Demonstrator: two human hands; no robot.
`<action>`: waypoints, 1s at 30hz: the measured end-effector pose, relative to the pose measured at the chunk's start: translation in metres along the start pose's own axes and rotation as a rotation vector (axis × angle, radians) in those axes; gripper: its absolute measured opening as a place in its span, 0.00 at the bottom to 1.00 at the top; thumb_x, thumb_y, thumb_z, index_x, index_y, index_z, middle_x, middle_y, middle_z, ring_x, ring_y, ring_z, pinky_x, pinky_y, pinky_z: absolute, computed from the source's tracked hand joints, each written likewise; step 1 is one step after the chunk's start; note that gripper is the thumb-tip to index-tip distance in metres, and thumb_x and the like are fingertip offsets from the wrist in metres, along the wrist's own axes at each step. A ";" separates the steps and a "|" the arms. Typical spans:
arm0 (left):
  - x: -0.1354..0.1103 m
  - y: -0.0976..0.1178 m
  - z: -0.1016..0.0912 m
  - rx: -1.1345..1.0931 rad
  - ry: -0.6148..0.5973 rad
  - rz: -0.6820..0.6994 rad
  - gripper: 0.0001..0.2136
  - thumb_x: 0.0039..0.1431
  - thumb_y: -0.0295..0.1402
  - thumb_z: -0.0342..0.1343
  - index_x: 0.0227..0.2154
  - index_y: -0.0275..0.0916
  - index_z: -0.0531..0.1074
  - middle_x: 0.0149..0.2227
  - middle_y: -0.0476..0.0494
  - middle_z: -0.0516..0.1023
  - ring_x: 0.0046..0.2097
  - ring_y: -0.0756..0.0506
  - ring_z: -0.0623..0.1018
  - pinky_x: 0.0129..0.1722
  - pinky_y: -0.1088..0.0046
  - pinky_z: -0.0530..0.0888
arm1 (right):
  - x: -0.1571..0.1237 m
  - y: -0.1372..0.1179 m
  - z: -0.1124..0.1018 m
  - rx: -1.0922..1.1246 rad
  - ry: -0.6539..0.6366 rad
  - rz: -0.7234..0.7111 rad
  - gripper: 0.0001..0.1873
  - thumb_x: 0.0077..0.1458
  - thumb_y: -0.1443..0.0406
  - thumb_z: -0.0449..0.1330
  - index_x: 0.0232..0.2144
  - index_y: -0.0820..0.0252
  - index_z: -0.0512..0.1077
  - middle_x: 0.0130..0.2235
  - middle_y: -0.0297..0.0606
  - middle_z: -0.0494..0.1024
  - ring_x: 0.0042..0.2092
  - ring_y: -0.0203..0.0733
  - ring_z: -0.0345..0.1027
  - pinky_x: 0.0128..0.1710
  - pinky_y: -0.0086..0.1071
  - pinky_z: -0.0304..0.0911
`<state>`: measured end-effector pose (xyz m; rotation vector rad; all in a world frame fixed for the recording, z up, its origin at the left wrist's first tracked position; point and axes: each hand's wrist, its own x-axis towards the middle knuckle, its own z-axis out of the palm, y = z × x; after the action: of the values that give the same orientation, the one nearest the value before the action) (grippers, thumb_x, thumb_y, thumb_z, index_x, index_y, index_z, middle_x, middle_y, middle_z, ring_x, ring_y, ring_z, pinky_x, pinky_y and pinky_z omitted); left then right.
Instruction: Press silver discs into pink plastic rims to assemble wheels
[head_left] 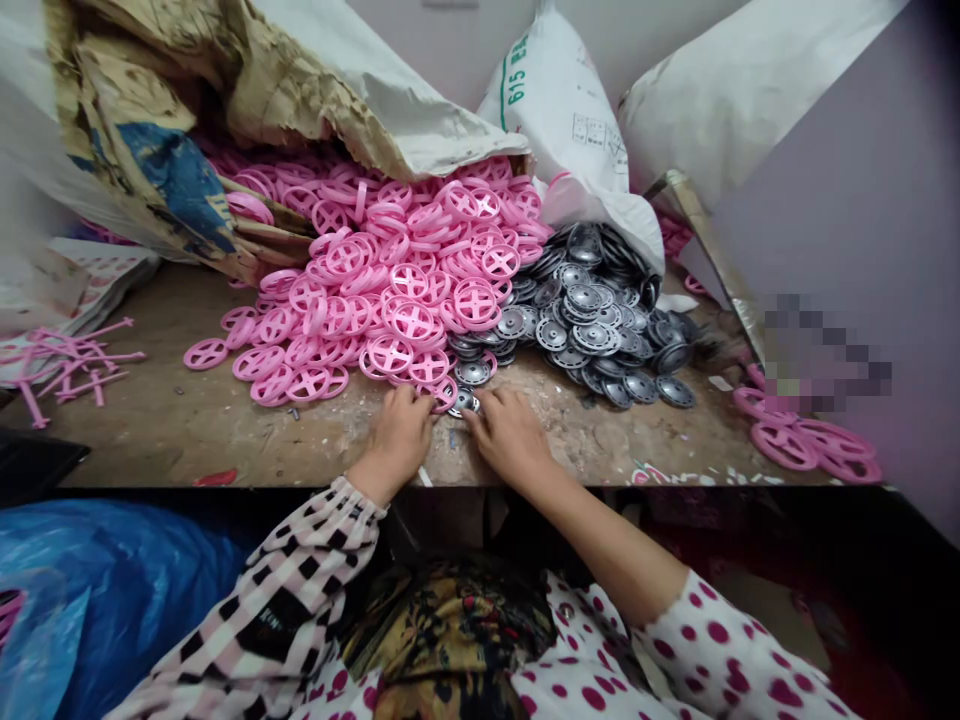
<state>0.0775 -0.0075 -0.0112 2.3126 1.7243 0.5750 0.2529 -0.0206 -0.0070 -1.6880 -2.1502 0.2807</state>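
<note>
Pairing pink wheel point(444, 393) with grey disc point(463, 402), looks like; left hand point(399, 430) at wheel, right hand point(514, 435) at disc; fingers bent, cannot tell if pinching; wheel, disc on table point(330, 450); next move likely needs lining up.

Two hands show at the centre of the frame, one left hand point(400, 437) and one right hand point(513, 432), over one bench point(337, 442). Pink spoked wheels point(412, 321) number in the dozens at least in the middle heap, overlapping too thickly for an exact count; at least three more pink wheels point(782, 446) lie at the right. Grey slotted discs point(595, 336) also run to dozens, their lower layers hidden. Pink rods point(120, 357) at the left, crossing one another, come to roughly ten. Three sacks point(555, 115) fill the top of the frame. There is one blue plastic bag point(127, 610) at lower left and one red scrap point(216, 478).
</note>
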 end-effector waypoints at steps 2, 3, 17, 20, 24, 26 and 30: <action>0.001 -0.001 0.003 0.000 -0.006 0.015 0.10 0.59 0.29 0.50 0.33 0.36 0.76 0.36 0.37 0.70 0.41 0.39 0.70 0.43 0.61 0.67 | 0.013 0.001 0.005 -0.049 0.002 0.070 0.21 0.58 0.55 0.57 0.47 0.63 0.72 0.44 0.53 0.69 0.47 0.57 0.62 0.45 0.46 0.59; 0.000 -0.002 0.003 -0.034 0.003 0.022 0.09 0.59 0.29 0.50 0.32 0.37 0.76 0.36 0.37 0.70 0.41 0.39 0.70 0.43 0.61 0.67 | 0.015 0.002 0.008 -0.052 0.010 0.089 0.22 0.57 0.53 0.58 0.47 0.62 0.72 0.44 0.53 0.68 0.47 0.57 0.61 0.45 0.47 0.59; -0.030 0.012 -0.024 -1.716 0.074 -0.773 0.12 0.47 0.31 0.67 0.29 0.36 0.68 0.29 0.48 0.78 0.31 0.50 0.78 0.34 0.74 0.76 | 0.006 0.005 0.005 0.952 0.150 0.216 0.12 0.52 0.59 0.60 0.38 0.58 0.70 0.31 0.33 0.71 0.33 0.38 0.64 0.36 0.33 0.63; -0.031 0.023 -0.023 -1.781 0.012 -0.744 0.11 0.50 0.31 0.66 0.33 0.36 0.70 0.32 0.47 0.78 0.32 0.50 0.78 0.34 0.74 0.77 | -0.006 -0.016 -0.002 0.952 0.211 0.101 0.10 0.55 0.60 0.59 0.39 0.56 0.71 0.33 0.34 0.72 0.34 0.38 0.65 0.37 0.33 0.63; -0.036 0.031 -0.022 -1.751 0.016 -0.686 0.15 0.43 0.32 0.69 0.34 0.36 0.74 0.33 0.48 0.78 0.32 0.51 0.77 0.32 0.77 0.76 | -0.020 -0.033 -0.003 0.694 0.237 -0.075 0.09 0.57 0.62 0.57 0.41 0.56 0.72 0.40 0.40 0.69 0.41 0.42 0.65 0.41 0.36 0.64; -0.040 0.031 -0.024 -1.711 0.014 -0.689 0.15 0.41 0.32 0.70 0.32 0.35 0.74 0.32 0.48 0.78 0.31 0.51 0.77 0.32 0.76 0.76 | -0.023 -0.032 -0.004 0.680 0.212 -0.068 0.14 0.56 0.61 0.59 0.45 0.56 0.70 0.43 0.42 0.69 0.41 0.42 0.65 0.40 0.36 0.65; -0.044 0.031 -0.029 -1.652 -0.014 -0.649 0.13 0.42 0.34 0.69 0.31 0.36 0.75 0.31 0.48 0.78 0.30 0.50 0.76 0.31 0.75 0.76 | -0.023 -0.027 -0.015 0.775 -0.036 -0.027 0.19 0.57 0.59 0.59 0.50 0.56 0.67 0.37 0.36 0.74 0.35 0.39 0.67 0.37 0.33 0.63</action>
<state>0.0814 -0.0607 0.0186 0.5770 1.0052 1.1435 0.2394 -0.0507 0.0132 -1.1963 -1.7325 0.9897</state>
